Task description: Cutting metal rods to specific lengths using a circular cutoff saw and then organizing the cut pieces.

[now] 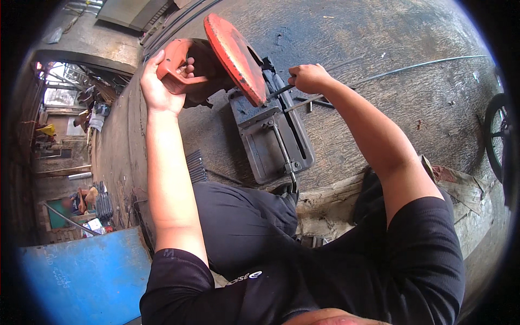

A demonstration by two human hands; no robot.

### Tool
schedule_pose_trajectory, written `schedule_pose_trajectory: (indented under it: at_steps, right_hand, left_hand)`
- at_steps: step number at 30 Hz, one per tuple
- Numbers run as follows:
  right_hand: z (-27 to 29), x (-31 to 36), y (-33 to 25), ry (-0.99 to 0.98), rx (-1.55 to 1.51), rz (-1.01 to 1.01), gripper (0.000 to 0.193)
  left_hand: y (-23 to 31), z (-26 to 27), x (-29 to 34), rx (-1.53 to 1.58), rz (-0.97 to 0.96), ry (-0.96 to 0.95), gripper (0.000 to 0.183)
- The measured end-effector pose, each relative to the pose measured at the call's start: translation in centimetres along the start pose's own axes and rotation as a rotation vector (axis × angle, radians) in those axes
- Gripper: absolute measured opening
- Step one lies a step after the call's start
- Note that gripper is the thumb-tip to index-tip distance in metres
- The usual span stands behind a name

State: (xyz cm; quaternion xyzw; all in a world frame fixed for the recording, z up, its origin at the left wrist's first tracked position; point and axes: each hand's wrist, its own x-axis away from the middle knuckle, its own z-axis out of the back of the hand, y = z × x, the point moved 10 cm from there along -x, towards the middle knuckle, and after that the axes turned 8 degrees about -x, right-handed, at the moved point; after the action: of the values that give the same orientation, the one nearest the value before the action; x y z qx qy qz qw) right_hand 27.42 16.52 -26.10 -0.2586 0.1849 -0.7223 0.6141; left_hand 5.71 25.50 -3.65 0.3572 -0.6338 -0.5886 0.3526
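Note:
An orange-red chop saw stands on the floor before me, its round blade guard point(233, 57) worn and scratched. My left hand point(165, 89) is wrapped round the saw's orange loop handle point(172, 60). Below the guard lies the dark metal base point(252, 154), with a clamp screw point(281, 145) along it. My right hand point(311, 79) is closed on a dark metal bar point(281, 91) that runs toward the guard. A long thin rod point(411, 66) crosses from the right and ends over the base. The guard hides the blade and where the bar meets it.
Several short cut rods point(196, 167) lie left of the base, near my knee. A blue metal sheet point(86, 276) is at the lower left. A spoked wheel point(494, 135) stands at the far right. Long dark bars point(176, 24) lie at the upper left. Someone sits far left.

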Motion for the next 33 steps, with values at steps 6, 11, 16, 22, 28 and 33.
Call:
schedule_pose_trajectory:
  at_steps: [6, 11, 16, 22, 28, 33]
  right_hand:
    - [-2.3, 0.0, 1.8, -0.045, -0.150, 0.041, 0.036]
    - [-5.5, 0.9, 4.3, -0.203, -0.447, 0.018, 0.042]
    - [-7.9, 2.2, 4.0, -0.341, -1.074, 0.003, 0.031]
    - [-7.0, 2.1, 3.5, -0.323, -1.130, 0.035, 0.028]
    - [-4.4, 2.1, 1.7, -0.354, -1.109, 0.099, 0.029]
    - [-0.6, 1.0, 1.5, -0.024, -0.322, 0.053, 0.037]
  left_hand:
    - [0.1, -0.1, 0.3, -0.013, -0.006, 0.006, 0.049]
    - [0.0, 0.0, 0.1, -0.001, -0.004, 0.008, 0.049]
    - [0.0, 0.3, 0.0, 0.001, -0.001, 0.021, 0.049]
    - [-0.2, 0.6, 0.0, -0.052, 0.019, 0.032, 0.053]
    - [-0.3, 0.5, -0.2, -0.050, 0.012, 0.030, 0.053]
    - [-0.2, 0.6, -0.1, -0.057, 0.004, 0.019, 0.052]
